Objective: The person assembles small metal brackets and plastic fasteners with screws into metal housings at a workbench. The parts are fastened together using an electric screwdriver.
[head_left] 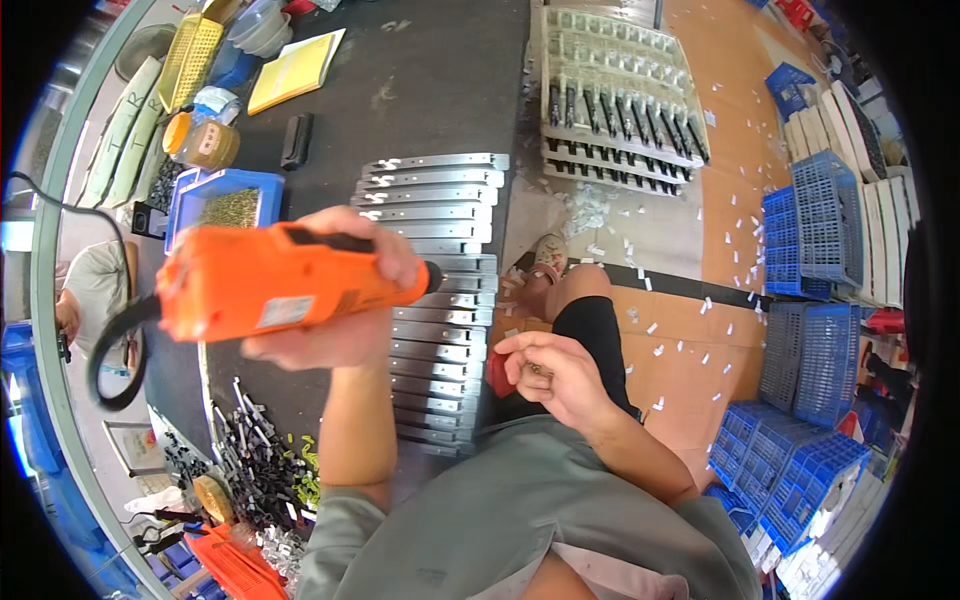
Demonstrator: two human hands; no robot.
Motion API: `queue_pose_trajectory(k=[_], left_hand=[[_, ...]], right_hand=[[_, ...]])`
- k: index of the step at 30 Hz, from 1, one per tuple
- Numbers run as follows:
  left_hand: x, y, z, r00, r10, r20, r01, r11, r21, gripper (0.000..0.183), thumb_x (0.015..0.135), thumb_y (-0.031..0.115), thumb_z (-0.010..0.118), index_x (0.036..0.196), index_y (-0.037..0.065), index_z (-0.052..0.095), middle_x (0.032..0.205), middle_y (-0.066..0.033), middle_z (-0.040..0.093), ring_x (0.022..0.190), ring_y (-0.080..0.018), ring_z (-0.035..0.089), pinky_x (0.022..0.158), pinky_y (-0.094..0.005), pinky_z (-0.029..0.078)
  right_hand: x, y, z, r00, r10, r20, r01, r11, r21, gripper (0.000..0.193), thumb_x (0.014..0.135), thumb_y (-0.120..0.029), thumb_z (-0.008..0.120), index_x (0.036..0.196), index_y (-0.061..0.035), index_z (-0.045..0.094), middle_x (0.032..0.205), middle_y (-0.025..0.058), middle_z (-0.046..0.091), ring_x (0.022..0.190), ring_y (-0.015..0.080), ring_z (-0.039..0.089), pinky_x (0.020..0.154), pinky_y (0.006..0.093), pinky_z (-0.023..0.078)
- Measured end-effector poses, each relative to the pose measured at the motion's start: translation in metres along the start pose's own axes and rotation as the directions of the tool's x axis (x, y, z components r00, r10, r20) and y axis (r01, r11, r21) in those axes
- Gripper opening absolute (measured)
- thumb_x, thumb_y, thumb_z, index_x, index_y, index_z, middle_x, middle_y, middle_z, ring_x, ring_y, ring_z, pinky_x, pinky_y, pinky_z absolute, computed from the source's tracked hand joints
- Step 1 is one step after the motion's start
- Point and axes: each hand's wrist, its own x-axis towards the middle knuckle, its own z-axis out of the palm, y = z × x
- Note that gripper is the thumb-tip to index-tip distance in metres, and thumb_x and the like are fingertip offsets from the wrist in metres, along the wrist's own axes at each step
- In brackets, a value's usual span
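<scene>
My left hand (350,338) is closed round an orange electric screwdriver (290,285), held above the dark bench with its black tip pointing right. Below it, a row of silver metal rails (440,213), like drawer slides, lies side by side along the bench edge. The tool and my left arm cover part of that row. Near my lap, my right hand (570,385) is curled, with small brass-coloured screws (540,370) between the fingers. A red piece (497,373) shows beside its fingertips; its kind cannot be made out.
A blue bin (270,195) of small screws, a jar (205,142) and a yellow pad (295,72) sit at the far left. Black parts (255,445) are heaped near left. Right stand a tray (620,100) of black parts and blue crates (825,220). Another person (95,290) is at left.
</scene>
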Motion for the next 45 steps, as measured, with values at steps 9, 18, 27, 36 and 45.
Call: queue_pose_trajectory(k=[9,18,27,36,45], left_hand=[[-0.013,-0.016,0.001,0.994,-0.052,-0.093,0.057,0.997,0.056,0.109,0.058,0.1,0.041,0.093,-0.002,0.055,0.065,-0.0092,0.055,0.053,-0.0201,0.052,0.05,-0.033,0.045],[-0.016,-0.02,-0.004,0.999,-0.044,0.028,0.042,0.997,0.062,0.108,0.057,0.095,0.054,0.102,-0.003,0.05,0.07,-0.0124,0.057,0.056,-0.0213,0.055,0.05,-0.0325,0.047],[-0.017,-0.02,0.002,0.994,-0.107,-0.005,0.107,0.991,0.086,0.109,0.057,0.099,0.047,0.095,-0.002,0.055,0.069,-0.0106,0.056,0.055,-0.0202,0.053,0.052,-0.0341,0.045],[-0.003,0.021,0.023,0.997,0.016,-0.08,-0.022,0.997,-0.079,0.102,0.072,0.094,0.031,0.106,0.002,0.06,0.069,-0.0028,0.054,0.05,-0.0148,0.045,0.051,-0.0289,0.037],[-0.006,0.031,0.019,0.998,0.024,-0.055,-0.029,0.996,-0.079,0.099,0.074,0.093,0.03,0.104,0.002,0.055,0.068,-0.0044,0.055,0.048,-0.0177,0.051,0.047,-0.0313,0.044]], right_hand=[[0.001,0.007,0.0,0.998,0.004,0.058,-0.003,1.0,-0.016,0.026,0.096,-0.002,0.041,0.113,0.0043,0.06,0.084,0.0109,0.062,0.056,0.0038,0.034,0.049,0.019,0.029],[0.01,0.016,0.004,0.991,-0.065,0.115,0.074,0.994,-0.078,0.024,0.102,-0.014,0.049,0.114,0.0018,0.062,0.09,0.012,0.066,0.052,0.0024,0.033,0.047,0.0187,0.028],[0.023,0.015,0.0,0.986,-0.123,0.115,0.135,0.985,-0.104,0.028,0.102,-0.021,0.052,0.11,0.0027,0.064,0.091,0.0133,0.068,0.049,0.0025,0.032,0.045,0.0194,0.027],[0.053,-0.003,0.024,0.979,-0.168,0.111,0.193,0.944,-0.269,0.023,0.102,-0.016,0.051,0.105,0.0028,0.064,0.083,0.0108,0.066,0.05,0.0021,0.033,0.044,0.0196,0.025],[0.056,-0.005,0.027,0.955,-0.171,0.241,0.228,0.946,-0.231,0.03,0.102,-0.022,0.054,0.104,0.005,0.066,0.072,0.007,0.064,0.049,0.0026,0.035,0.044,0.0194,0.028]])
